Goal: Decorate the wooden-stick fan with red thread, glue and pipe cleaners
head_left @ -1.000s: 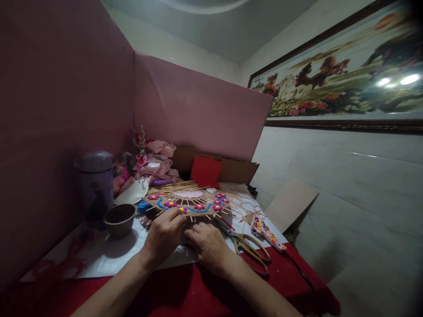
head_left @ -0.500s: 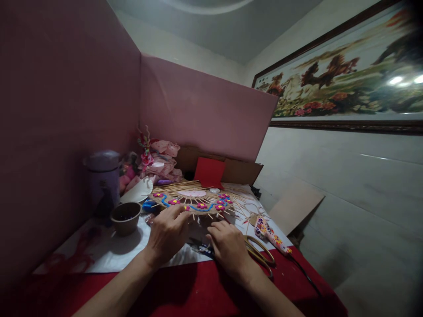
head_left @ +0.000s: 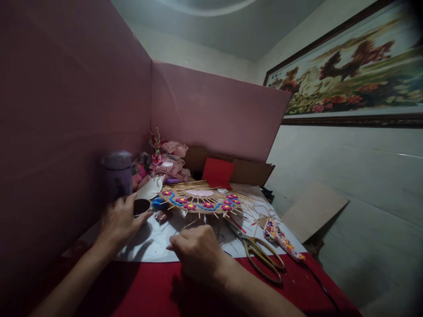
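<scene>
The bowl (head_left: 142, 207) (its near side hidden) stands upright, dark inside, left of the brown craft (head_left: 200, 206), pink-flowered with a wavy blue line and protruding sticks (head_left: 216, 215).

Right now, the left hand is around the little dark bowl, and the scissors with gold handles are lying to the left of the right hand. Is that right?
Not quite: the scissors with gold handles lie to the right of the right hand, as the head view shows. The left hand is around the little dark bowl, as you said.
</scene>
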The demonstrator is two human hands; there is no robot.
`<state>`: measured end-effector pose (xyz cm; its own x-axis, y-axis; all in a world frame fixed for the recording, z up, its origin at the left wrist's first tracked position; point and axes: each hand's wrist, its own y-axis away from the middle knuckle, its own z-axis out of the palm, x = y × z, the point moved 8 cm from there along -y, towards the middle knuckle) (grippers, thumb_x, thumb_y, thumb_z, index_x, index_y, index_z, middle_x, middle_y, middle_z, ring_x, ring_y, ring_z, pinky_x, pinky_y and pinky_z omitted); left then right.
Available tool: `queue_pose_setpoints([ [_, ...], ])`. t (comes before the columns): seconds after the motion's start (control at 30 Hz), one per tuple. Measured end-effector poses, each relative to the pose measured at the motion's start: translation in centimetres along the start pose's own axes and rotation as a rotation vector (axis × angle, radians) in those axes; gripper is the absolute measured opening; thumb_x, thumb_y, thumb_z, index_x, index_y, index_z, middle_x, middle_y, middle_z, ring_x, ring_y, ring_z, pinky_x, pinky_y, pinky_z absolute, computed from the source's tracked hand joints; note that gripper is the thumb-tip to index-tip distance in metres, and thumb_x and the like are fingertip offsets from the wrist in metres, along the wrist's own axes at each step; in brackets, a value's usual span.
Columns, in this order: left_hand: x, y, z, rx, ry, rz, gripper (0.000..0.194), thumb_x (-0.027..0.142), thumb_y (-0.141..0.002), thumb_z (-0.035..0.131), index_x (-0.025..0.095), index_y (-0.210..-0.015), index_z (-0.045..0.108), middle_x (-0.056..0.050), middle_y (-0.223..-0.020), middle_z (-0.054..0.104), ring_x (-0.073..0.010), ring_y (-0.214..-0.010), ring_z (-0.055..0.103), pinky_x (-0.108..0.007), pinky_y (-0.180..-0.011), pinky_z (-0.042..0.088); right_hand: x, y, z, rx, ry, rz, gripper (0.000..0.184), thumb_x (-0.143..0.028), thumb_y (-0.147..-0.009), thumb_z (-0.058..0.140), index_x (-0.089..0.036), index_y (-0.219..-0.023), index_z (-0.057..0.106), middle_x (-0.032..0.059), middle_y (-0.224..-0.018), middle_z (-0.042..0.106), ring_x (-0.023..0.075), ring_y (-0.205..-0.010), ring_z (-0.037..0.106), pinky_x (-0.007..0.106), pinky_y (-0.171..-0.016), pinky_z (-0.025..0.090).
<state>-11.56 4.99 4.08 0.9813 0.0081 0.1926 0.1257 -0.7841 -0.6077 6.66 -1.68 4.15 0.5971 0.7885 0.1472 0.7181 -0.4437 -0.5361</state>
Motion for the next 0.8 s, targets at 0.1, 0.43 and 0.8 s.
queue_pose_setpoints([
  [0.1,-0.9,0.3,2.2,-0.084,0.098,-0.035,0.054,0.039,-0.077,0.054,0.009,-0.122,0.052,-0.020,-0.101,0.064,-0.0345,-0.091,0.062,-0.041,-0.072,0.048,0.0,-1.0,1.5,0.025,0.001,-0.011,0.027,-0.033,-0.091,0.051,-0.018,-0.069,0.057,-0.0008,-0.059,0.065,0.0111,-0.050,0.058,0.025,-0.045,0.024],
  [0.43,1.1,2.6,0.2,0.108,0.522,0.082,0.066,0.027,-0.072,0.062,0.021,-0.133,0.038,-0.011,-0.121,0.056,-0.0262,-0.105,0.059,-0.039,-0.087,0.049,0.8,1.3,2.6,0.180,-0.121,0.035,0.027,-0.028,-0.094,0.040,-0.018,-0.076,0.059,-0.0016,-0.054,0.062,0.0106,-0.046,0.056,0.025,-0.048,0.028],
  [0.8,1.0,3.3,-0.5,0.229,0.532,0.078,0.066,0.027,-0.072,0.066,0.023,-0.131,0.039,-0.008,-0.119,0.056,-0.0237,-0.105,0.058,-0.036,-0.091,0.047,1.0,1.4,2.7,0.189,-0.195,0.054,0.022,-0.026,-0.092,0.045,-0.018,-0.083,0.063,-0.0022,-0.056,0.064,0.0117,-0.047,0.057,0.028,-0.049,0.025],
])
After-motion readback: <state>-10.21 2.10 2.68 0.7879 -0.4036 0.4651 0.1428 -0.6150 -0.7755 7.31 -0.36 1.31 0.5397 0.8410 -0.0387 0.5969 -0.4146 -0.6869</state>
